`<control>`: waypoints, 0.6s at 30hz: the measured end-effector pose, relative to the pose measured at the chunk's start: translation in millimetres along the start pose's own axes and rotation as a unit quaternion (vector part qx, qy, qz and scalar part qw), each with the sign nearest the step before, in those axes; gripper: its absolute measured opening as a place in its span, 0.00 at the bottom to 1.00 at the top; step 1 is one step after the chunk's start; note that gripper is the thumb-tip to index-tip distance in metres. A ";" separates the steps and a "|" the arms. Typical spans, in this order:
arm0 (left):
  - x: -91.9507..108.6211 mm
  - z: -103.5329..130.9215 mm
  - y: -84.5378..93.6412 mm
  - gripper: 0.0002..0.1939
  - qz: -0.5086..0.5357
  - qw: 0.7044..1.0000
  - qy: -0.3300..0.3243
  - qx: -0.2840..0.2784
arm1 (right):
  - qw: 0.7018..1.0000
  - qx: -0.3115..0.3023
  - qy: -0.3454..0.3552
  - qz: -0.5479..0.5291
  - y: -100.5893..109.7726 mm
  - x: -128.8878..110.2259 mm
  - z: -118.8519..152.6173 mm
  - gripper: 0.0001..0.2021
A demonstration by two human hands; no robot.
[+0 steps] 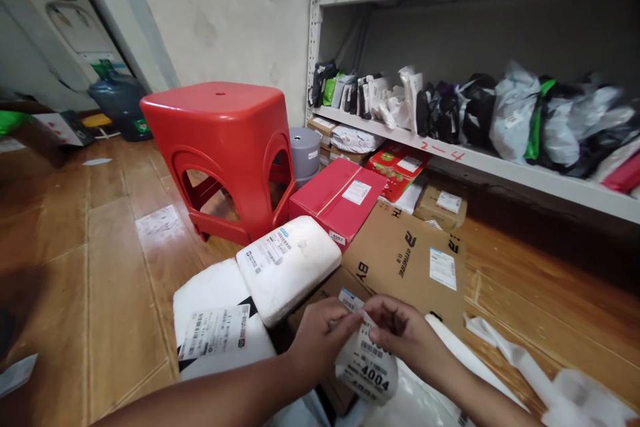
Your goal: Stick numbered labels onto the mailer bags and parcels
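Both hands meet at the lower middle, over the parcels. My left hand (323, 333) pinches the upper left edge of a strip of printed labels (367, 370) reading 4004. Opposite it, my right hand (397, 327) has thumb and fingers closed on the strip's upper right edge. The strip hangs down in front of a brown carton (400, 260) with a white shipping label. To the left lie two white foam boxes, one upper (305, 260) and one lower (207, 293), both bearing labels. Clear plastic wrapping shows below the hands.
A red plastic stool (215, 107) stands beyond the foam boxes. Behind the carton lies a red box (330, 193). A metal shelf (530, 180) full of bagged parcels runs along the right. Crumpled translucent wrap (520, 353) is on the wooden floor at lower right.
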State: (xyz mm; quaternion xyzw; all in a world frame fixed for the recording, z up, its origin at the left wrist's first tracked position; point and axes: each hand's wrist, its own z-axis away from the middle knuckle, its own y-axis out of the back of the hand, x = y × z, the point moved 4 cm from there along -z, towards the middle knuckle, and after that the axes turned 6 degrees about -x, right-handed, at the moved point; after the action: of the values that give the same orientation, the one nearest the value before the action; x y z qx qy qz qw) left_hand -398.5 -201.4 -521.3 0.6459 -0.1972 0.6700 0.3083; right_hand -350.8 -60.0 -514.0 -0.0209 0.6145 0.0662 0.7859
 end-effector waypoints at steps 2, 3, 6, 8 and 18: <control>1.3 0.7 -5.9 0.22 0.013 0.999 0.035 0.033 | 1.000 0.015 -0.015 -0.008 6.9 4.1 7.7 0.21; 2.5 1.8 -9.4 0.20 0.024 0.998 0.041 0.034 | 0.999 0.030 -0.022 -0.011 11.3 6.0 11.2 0.21; 7.6 6.4 -22.3 0.14 0.038 0.999 0.030 -0.019 | 0.995 0.078 -0.042 -0.037 23.6 9.6 22.4 0.23; 8.4 9.6 -30.3 0.14 0.013 0.998 0.035 -0.048 | 0.992 0.091 -0.051 -0.064 29.1 10.3 30.8 0.24; 12.3 11.2 -85.7 0.23 0.088 0.964 0.072 -0.238 | 0.983 0.133 -0.046 -0.116 50.3 13.6 82.1 0.20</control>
State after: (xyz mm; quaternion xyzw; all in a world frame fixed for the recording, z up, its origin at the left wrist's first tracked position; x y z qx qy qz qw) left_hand -332.7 -144.1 -519.7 0.4838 -0.3844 0.6727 0.4069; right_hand -275.0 0.2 -504.6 0.0154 0.5748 -0.1066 0.8112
